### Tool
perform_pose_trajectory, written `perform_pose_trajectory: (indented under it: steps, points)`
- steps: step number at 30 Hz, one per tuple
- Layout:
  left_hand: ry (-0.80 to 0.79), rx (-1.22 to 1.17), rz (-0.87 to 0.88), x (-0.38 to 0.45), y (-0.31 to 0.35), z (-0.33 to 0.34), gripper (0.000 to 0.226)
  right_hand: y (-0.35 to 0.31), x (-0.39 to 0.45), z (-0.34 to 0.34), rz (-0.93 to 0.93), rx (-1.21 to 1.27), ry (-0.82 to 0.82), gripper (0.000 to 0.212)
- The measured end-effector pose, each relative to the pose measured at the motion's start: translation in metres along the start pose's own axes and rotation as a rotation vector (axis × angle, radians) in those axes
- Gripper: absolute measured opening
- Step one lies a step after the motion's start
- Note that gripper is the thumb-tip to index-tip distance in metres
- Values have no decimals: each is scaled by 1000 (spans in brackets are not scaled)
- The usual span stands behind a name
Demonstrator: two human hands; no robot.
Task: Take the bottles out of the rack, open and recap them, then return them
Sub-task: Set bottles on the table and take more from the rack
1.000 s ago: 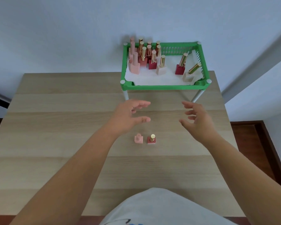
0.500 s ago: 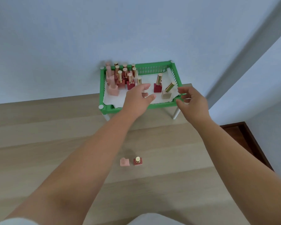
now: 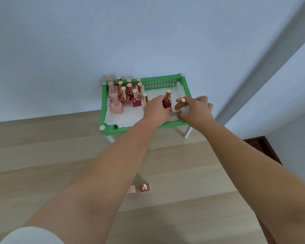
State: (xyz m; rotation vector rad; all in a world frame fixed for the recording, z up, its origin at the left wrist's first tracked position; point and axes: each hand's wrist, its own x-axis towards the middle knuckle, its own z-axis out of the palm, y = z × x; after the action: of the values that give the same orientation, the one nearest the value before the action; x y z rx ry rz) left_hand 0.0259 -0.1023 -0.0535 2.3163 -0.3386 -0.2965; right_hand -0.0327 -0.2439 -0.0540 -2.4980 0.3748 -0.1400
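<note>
both hands are inside the green rack (image 3: 111,130) at 12 o'clock: the left hand (image 3: 155,110) has its grip clamped on a red bottle (image 3: 166,103), the right hand (image 3: 195,110) on a tilted beige bottle (image 3: 177,110). two bottles (image 3: 140,188) (one pink, one red) already stand on the bench (image 3: 42,155) at 6 o'clock; most remain racked at 11 o'clock. judging by this, the task is early. the rack's front rim must be cleared; open bench lies below.

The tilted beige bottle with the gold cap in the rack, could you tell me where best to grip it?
Grip the beige bottle by its square base, coming from the right front. Its gold cap leans up and right, so the flat base sides look steadier. The right hand is already there.
</note>
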Motion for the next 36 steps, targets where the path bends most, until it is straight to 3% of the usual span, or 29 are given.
perform_pose_trajectory:
  steps: [5, 13, 18, 25, 31, 36]
  points:
    - [70, 25, -13, 3, -2, 2, 23, 1, -2, 0, 14, 0, 1, 28]
    - [159, -102, 74, -35, -4, -27, 25, -1, -22, -22, 69, 139, 47, 20]
    - [179, -114, 37, -85, -11, -45, 24, -2, -61, -39, 60, 258, 70, 22]
    - [10, -201, -88, -173, -32, -15, 26, 17, -136, -26, 168, 201, -27, 24]
    - [-147, -289, -79, -229, -50, 32, 22, 45, -180, 8, 217, 131, -164, 18]
    - [-186, -196, -113, -237, -65, 57, 19, 64, -198, 32, 203, 26, -251, 21]
